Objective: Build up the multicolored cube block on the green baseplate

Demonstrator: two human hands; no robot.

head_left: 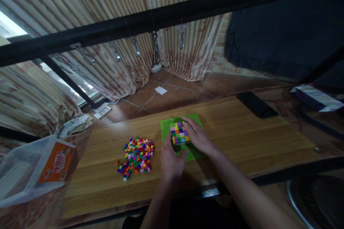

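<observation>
A square block of small multicoloured toy bricks (179,133) sits over a green studded baseplate (195,155) on the wooden table. My left hand (172,159) is at the block's left and near side, its fingers along the left edge and its thumb apart near the front. From the right, my right hand (198,136) bears on the block, with its fingers along the right and far edges. The block is held between both hands; whether it is attached to the baseplate I cannot tell. Left of the baseplate lies a loose pile of coloured toy bricks (138,154).
A black phone (257,105) lies at the far right of the wooden table (102,154). At the left stands a clear plastic bin (32,146) with an orange label. A dark metal rail (139,21) with hanging clips crosses in front of curtains. A box (317,97) lies at right.
</observation>
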